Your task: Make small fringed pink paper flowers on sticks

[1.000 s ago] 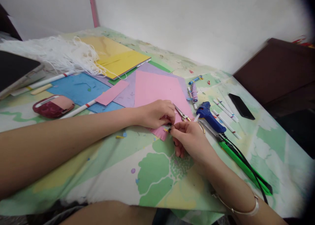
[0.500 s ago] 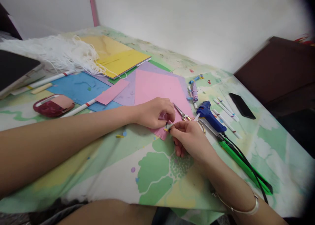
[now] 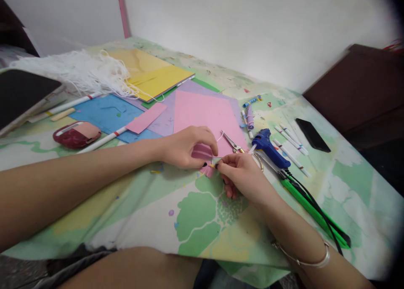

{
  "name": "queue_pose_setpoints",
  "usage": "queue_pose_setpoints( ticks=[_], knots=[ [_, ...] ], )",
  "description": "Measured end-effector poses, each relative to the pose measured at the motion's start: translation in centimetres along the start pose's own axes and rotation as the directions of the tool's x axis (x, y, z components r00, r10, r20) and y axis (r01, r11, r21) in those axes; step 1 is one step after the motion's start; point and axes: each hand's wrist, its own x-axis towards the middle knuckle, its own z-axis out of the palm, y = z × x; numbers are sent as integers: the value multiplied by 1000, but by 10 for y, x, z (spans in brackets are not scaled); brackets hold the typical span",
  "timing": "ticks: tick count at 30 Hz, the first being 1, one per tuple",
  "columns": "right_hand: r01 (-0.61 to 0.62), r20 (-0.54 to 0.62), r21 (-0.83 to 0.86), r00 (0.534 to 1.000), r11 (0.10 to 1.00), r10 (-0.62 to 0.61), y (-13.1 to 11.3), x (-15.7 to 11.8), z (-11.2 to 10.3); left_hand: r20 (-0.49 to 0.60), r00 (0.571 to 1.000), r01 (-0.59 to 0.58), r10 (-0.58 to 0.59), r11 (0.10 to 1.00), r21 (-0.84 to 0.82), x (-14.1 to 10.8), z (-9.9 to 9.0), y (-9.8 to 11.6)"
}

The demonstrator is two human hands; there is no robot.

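My left hand (image 3: 191,148) rests over the front of the pink paper (image 3: 202,112), thumb and fingers curved around a small pink fringed piece (image 3: 206,170). My right hand (image 3: 241,173) is closed in a pinch just right of it, at a tiny yellow strip (image 3: 212,166) on the fringed piece. A thin white string (image 3: 220,138) runs up from between the hands. Scissors (image 3: 233,143) lie open on the pink paper behind my right hand. The palm sides of both hands are hidden.
Right of my hands lie a blue glue gun (image 3: 269,148), a green cutter (image 3: 312,209), paper sticks (image 3: 292,158) and a black phone (image 3: 312,135). At the left are a dark red case (image 3: 77,134), blue paper (image 3: 105,114), white string (image 3: 82,72) and a yellow pad (image 3: 160,80).
My left hand has shifted slightly left and its fingers have spread from the thumb. The pink fringed piece and white string show more clearly. The view has moved a little.
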Motion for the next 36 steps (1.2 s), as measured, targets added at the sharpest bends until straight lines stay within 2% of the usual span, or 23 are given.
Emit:
queue_pose_setpoints(
  ticks=[4, 15, 36],
  knots=[
    [1, 7, 10, 1000, 1000, -1, -2, -1, 1, 8, 999, 37, -36, 998, -54, -2, 3, 4],
    [37, -32, -39, 999, 999, -39, 2, 2, 1, -22, 999, 30, -31, 999, -23, -2, 8, 3],
    [31, -112, -207, 992, 978, -55, 4, 1, 5, -28, 999, 25, -26, 999, -33, -2, 9, 1]
  ],
)
